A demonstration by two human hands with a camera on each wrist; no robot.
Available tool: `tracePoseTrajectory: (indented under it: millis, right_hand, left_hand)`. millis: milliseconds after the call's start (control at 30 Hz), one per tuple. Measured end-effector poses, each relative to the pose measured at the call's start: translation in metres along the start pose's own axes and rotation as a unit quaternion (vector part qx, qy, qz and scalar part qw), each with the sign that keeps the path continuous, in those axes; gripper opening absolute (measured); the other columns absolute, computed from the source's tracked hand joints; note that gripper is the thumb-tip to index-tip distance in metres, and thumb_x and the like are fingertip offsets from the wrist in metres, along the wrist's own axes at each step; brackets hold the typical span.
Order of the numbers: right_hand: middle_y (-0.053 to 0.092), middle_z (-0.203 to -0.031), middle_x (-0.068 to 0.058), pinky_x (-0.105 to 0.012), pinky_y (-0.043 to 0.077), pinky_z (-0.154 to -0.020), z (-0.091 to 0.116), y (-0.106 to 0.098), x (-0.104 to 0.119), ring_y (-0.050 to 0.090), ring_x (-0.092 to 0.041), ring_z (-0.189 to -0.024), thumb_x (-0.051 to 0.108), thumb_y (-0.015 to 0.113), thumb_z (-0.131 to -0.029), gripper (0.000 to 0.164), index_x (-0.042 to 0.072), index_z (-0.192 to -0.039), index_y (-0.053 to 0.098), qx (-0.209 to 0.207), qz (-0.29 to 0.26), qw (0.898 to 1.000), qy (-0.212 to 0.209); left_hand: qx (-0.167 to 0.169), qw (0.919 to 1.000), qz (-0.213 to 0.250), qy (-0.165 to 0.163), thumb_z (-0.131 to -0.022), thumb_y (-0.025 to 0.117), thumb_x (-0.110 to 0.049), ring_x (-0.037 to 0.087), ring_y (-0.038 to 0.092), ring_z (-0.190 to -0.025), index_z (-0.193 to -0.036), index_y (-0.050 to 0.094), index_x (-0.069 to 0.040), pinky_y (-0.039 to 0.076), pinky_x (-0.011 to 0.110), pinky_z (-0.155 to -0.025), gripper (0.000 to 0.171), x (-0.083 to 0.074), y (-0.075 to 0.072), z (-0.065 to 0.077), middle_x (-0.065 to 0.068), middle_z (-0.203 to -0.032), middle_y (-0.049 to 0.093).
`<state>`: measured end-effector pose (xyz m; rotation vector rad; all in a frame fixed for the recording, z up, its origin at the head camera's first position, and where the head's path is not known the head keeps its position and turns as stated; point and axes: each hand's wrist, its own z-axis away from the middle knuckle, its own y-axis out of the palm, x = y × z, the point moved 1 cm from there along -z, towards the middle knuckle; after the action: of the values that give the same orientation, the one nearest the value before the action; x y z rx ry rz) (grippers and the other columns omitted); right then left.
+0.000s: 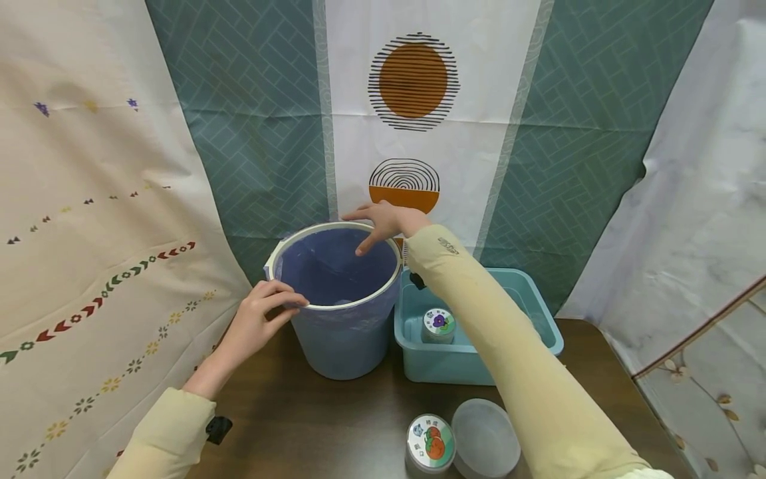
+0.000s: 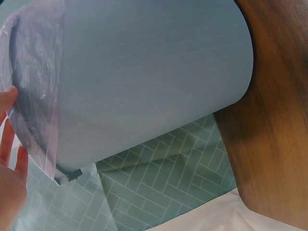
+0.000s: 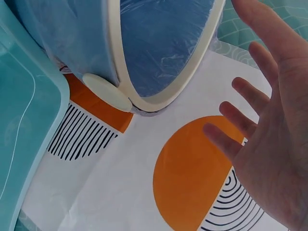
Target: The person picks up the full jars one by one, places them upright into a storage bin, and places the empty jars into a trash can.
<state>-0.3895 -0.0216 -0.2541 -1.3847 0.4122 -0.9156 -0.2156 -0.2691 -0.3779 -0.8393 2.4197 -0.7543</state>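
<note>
A blue-grey trash can [image 1: 344,346] stands upright on the table, with a thin translucent bag [image 2: 41,62] folded over its top and lining the inside. A cream ring [image 1: 274,259] circles the mouth over the bag; its oval tab [image 3: 107,91] shows in the right wrist view. My left hand [image 1: 263,316] holds the near-left rim between thumb and fingers. Above the far-right rim is my right hand [image 1: 383,223], fingers spread; in the right wrist view its fingers [image 3: 226,139] are apart from the ring and hold nothing.
Right of the can is a turquoise basin [image 1: 443,366] with a lidded jar [image 1: 438,326] inside. Nearer the front, another jar [image 1: 429,442] with a tomato-like picture stands beside a translucent round container [image 1: 486,439]. Patterned cloth [image 1: 257,100] hangs behind and at both sides.
</note>
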Motion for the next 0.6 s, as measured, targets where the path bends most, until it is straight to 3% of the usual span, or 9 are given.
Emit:
tracePoseTrajectory:
  millis: [433, 600]
  right_hand:
    - [0.021, -0.166, -0.004, -0.062, 0.019, -0.12, 0.013, 0.002, -0.013, 0.007, -0.034, -0.154, 0.043, 0.076, -0.082, 0.085, 0.037, -0.154, 0.032, -0.003, -0.01, 1.0, -0.01]
    - [0.033, -0.161, -0.005, -0.058, 0.021, -0.121, 0.025, 0.007, -0.015, 0.018, -0.032, -0.153, 0.044, 0.071, -0.086, 0.072, 0.03, -0.15, 0.042, -0.044, -0.006, 0.998, -0.038]
  left_hand:
    - [-0.003, 1.0, 0.003, -0.004, -0.074, 0.079, 0.007, 0.01, 0.051, -0.092, -0.098, 0.077, -0.019, 0.039, 0.022, -0.081, 0.035, 0.002, 0.002, 0.001, -0.004, -0.096, 0.066]
    - [-0.006, 1.0, 0.003, -0.003, -0.074, 0.079, 0.008, 0.011, 0.051, -0.093, -0.098, 0.077, -0.018, 0.039, 0.022, -0.082, 0.036, 0.002, 0.002, 0.001, -0.003, -0.096, 0.066]
